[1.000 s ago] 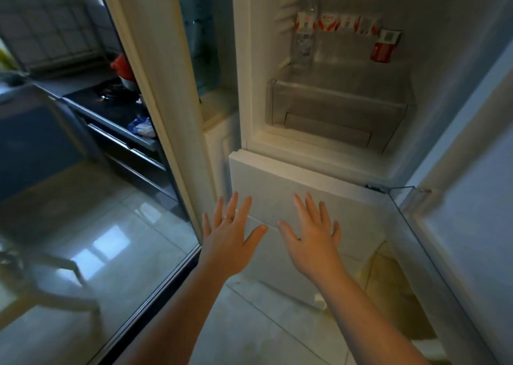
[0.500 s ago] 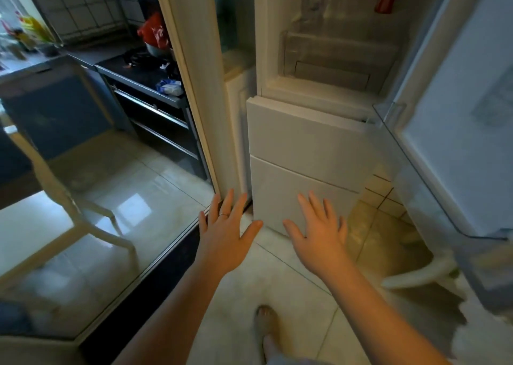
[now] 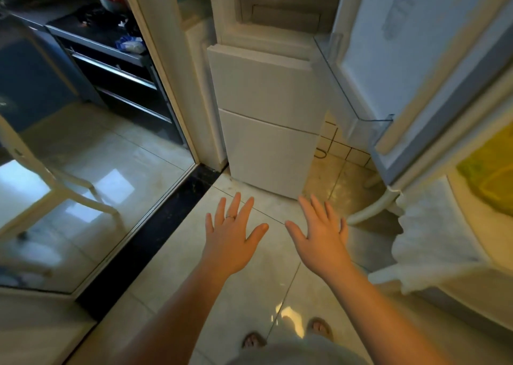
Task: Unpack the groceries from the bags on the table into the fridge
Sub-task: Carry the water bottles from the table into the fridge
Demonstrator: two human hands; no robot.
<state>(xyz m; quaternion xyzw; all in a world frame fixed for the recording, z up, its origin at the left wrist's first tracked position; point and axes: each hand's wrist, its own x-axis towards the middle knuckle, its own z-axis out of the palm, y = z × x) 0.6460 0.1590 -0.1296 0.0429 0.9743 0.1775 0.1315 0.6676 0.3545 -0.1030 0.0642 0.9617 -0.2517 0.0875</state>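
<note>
The white fridge [image 3: 266, 92] stands ahead with its upper door [image 3: 394, 59] swung open to the right; only the bottom of the upper compartment and its clear drawer [image 3: 283, 12] show. Both lower drawers are closed. My left hand [image 3: 231, 237] and my right hand [image 3: 320, 234] are held out over the floor in front of the fridge, fingers spread, holding nothing. At the right edge, a yellow-green bag [image 3: 491, 176] lies on a table with a white lace cloth [image 3: 433, 242].
A glass sliding door [image 3: 83, 170] with a white frame [image 3: 163, 67] stands on the left, above a dark floor track [image 3: 155, 234]. Behind the glass are a kitchen counter and a chair. My feet [image 3: 286, 334] are on the tiled floor.
The view has tilted down and pulled back from the fridge. The upper shelves have left the frame, and the table with the bag has come in at right. Both hands stay spread and hold nothing.
</note>
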